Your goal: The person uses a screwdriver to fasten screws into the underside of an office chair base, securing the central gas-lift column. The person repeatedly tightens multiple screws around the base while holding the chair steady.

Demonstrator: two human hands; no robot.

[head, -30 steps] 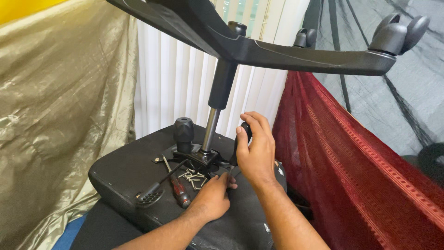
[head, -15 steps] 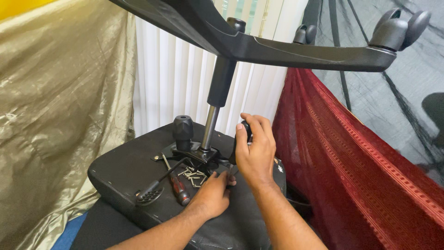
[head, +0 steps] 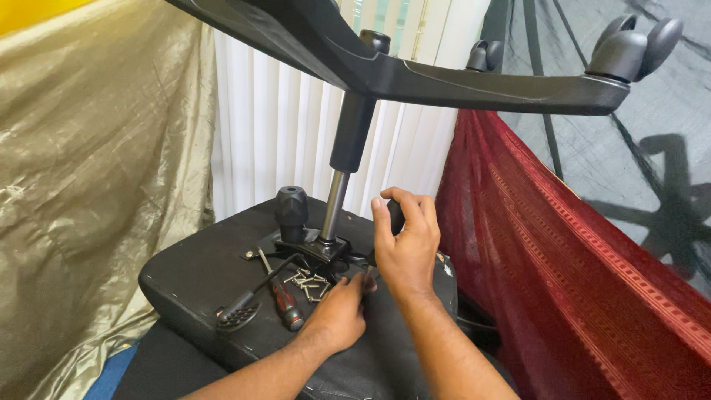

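Your right hand (head: 406,241) curled its fingers around a black lever knob (head: 396,215) | left hand (head: 339,315) pinched something small beside loose screws (head: 305,281) | upturned chair seat (head: 200,278): looked heavy, stiff; grip the rigid metal column (head: 335,207).

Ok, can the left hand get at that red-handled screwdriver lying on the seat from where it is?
Probably yes. The left hand rests on the seat bottom just right of the screwdriver, and only loose screws lie nearby; nothing stands between them.
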